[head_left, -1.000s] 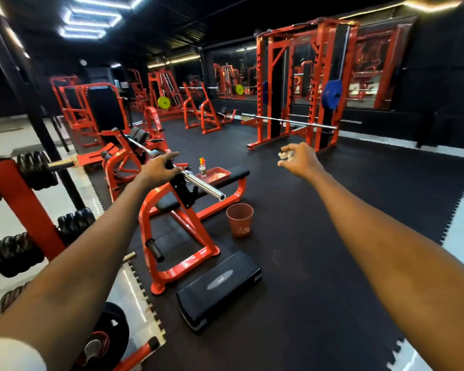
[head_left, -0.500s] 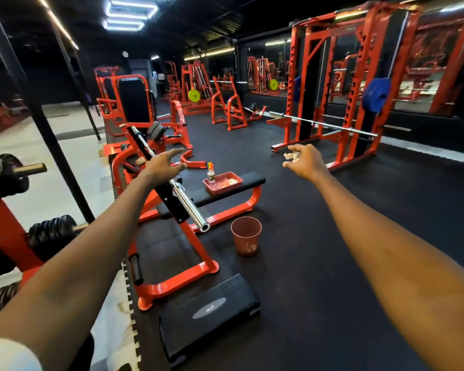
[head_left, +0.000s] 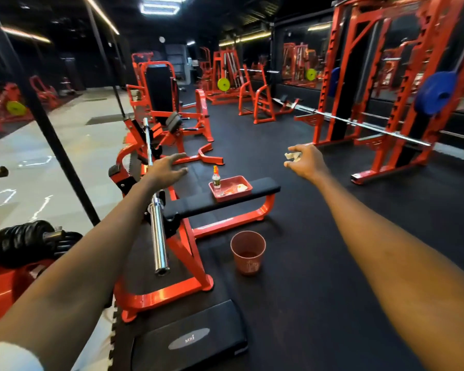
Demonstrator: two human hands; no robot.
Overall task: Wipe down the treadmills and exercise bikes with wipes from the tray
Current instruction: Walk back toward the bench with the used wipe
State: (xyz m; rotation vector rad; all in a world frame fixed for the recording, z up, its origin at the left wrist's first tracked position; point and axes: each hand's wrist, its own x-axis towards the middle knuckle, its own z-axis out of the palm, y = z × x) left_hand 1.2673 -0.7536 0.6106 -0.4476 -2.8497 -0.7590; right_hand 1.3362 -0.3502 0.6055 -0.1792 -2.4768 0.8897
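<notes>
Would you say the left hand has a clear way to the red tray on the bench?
Probably yes: the left hand is open and empty, and nothing stands between it and the red tray.

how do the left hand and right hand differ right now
The left hand has fingers spread and holds nothing; the right hand pinches a crumpled white wipe. The left hand is by the barbell; the right hand is out over the black floor. Both reach forward.
</notes>
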